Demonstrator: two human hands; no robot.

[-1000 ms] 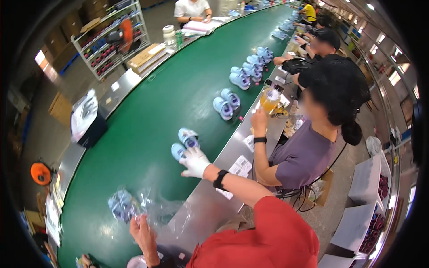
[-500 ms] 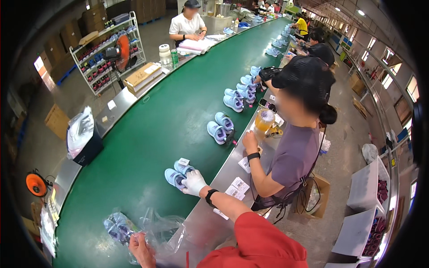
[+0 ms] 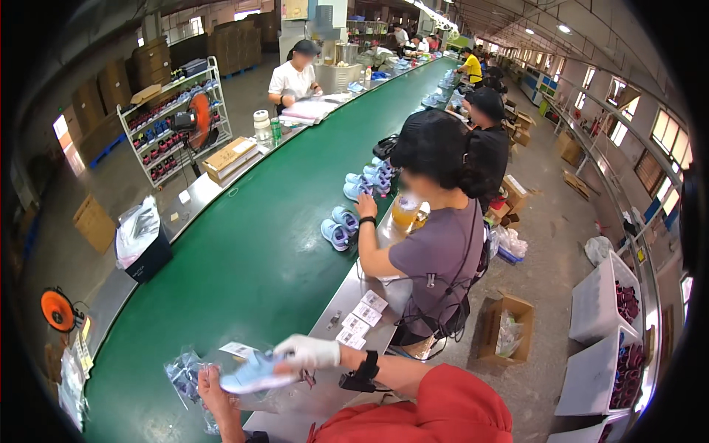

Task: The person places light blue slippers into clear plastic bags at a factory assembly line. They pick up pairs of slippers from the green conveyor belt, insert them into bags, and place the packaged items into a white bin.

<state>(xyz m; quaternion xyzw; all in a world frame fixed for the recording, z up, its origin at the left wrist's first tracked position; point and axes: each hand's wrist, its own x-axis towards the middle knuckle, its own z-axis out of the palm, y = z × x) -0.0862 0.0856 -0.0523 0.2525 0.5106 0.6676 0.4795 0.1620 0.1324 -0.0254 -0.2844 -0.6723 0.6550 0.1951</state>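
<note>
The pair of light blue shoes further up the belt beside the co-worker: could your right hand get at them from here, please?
Probably not: the pair of light blue shoes lies well up the green belt, and the gloved right hand has its grip on another shoe.

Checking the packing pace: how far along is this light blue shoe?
Done: shoe lifted off the green belt. In hand: gloved right hand grips it; bare left hand holds a clear bag. Left: shoe not visibly bagged; more pairs wait up the belt.

Left hand (image 3: pixel 214 391) wrist cut by bottom edge; shoe (image 3: pixel 255 373) toe hidden under right hand (image 3: pixel 306 353); bag (image 3: pixel 185 373) contents blurred.
</note>
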